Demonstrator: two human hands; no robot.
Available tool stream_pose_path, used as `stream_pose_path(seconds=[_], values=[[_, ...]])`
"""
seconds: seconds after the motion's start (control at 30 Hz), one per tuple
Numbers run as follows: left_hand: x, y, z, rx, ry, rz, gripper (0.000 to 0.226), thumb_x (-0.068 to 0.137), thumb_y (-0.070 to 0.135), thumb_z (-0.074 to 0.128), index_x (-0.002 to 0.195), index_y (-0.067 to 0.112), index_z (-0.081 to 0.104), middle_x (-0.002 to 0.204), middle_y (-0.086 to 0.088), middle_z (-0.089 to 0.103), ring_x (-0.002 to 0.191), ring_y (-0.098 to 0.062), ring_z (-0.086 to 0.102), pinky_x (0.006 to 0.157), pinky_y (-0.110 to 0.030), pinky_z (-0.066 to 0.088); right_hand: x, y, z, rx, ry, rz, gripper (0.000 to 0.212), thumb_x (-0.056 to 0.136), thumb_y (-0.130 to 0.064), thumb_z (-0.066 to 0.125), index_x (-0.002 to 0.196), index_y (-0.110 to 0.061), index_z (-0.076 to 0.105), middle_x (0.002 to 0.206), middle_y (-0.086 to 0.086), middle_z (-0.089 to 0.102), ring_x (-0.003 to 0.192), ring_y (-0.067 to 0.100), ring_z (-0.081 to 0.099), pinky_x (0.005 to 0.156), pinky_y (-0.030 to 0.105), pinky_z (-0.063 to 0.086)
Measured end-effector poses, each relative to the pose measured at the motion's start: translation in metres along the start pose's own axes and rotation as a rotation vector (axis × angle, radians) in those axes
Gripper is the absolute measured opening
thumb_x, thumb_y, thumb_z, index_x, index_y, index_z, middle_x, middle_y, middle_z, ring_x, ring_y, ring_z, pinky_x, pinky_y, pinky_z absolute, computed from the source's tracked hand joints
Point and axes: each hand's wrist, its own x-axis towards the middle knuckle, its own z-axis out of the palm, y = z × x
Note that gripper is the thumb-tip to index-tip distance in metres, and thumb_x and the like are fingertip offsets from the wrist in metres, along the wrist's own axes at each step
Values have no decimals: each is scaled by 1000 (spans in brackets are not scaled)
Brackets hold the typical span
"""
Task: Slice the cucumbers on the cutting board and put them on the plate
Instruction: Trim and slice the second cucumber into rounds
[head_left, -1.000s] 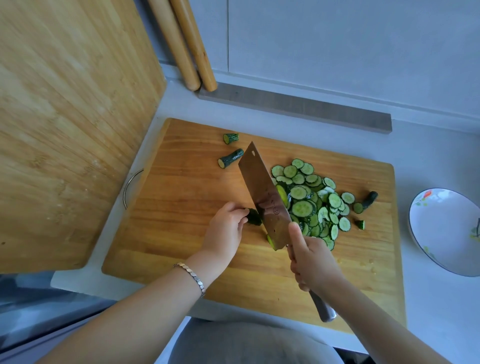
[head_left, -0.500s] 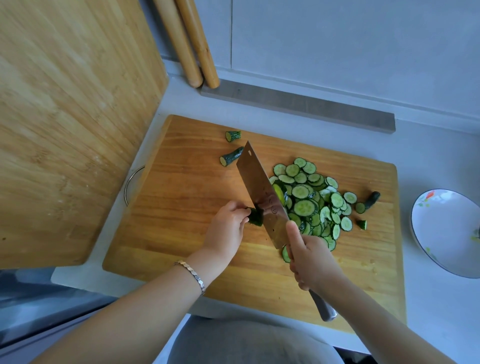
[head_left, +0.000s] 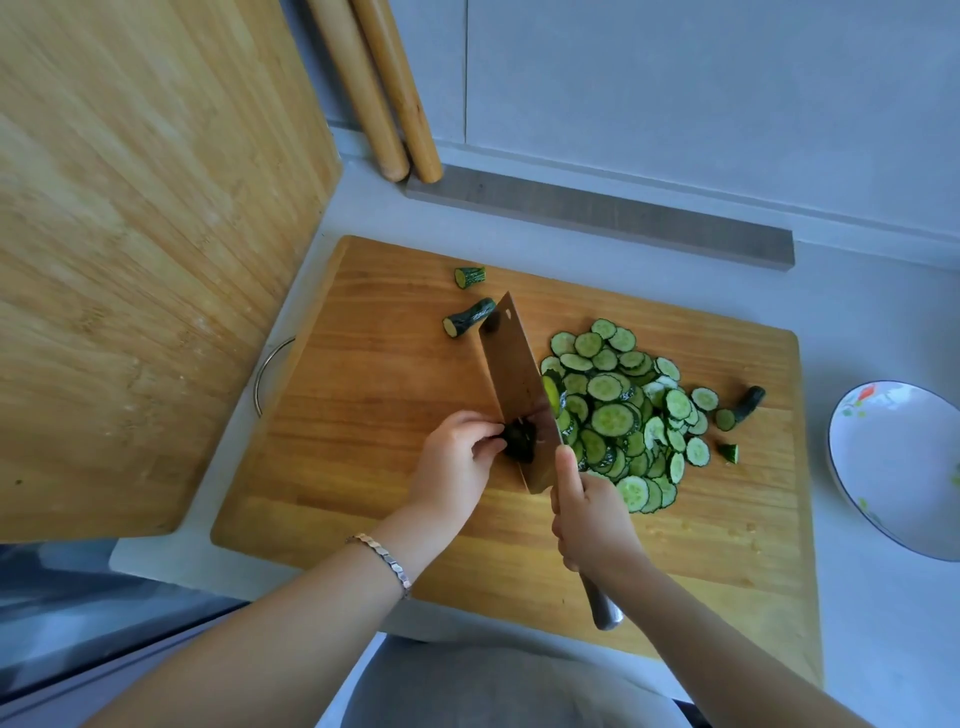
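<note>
Roughly: big pale bamboo board (head_left: 135, 249) stands propped at the counter's left edge, two wooden rolling pins (head_left: 384, 88) lean in the back corner beside it. Rectangular orange-brown wooden cutting board (head_left: 363, 374) lies flat mid-counter. White floral-print plate (head_left: 893, 467) sits off the cutting board's right edge, empty as far as shown. Wide steel cleaver (head_left: 514, 384) stands edge-down near board centre; right hand (head_left: 592, 514) is wrapped closed on its handle, index finger up along the blade. Heap of pale green round cucumber slices (head_left: 618, 415) lies right of the blade, toward the board's right half. Left hand (head_left: 457, 462) pinches the dark green cucumber stub (head_left: 519, 441) at board centre, fingertips curled tight just beside the blade. Three or so cut-off end pieces: two near the back edge (head_left: 467, 322), one by the right edge (head_left: 748, 402).

Handling guess: stub is short, firm, wet-skinned, likely to slip or roll; little left to hold, so fingers are at risk, probably done slicing. Slices are light, thin, damp, cling together; best scooped on the flat blade with a hand cupping, not picked singly.
</note>
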Motion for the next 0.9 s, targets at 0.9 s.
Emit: stream_pose_path(seconds=[0.9], values=[[5, 21, 6, -208, -51, -529, 10, 82, 17, 67, 91, 14, 71, 88, 5, 68, 73, -19, 63, 62, -24, 47, -19, -6, -34, -127, -42, -82, 52, 92, -58, 30, 64, -15, 36, 54, 3, 34, 48, 17, 31, 53, 30, 28]])
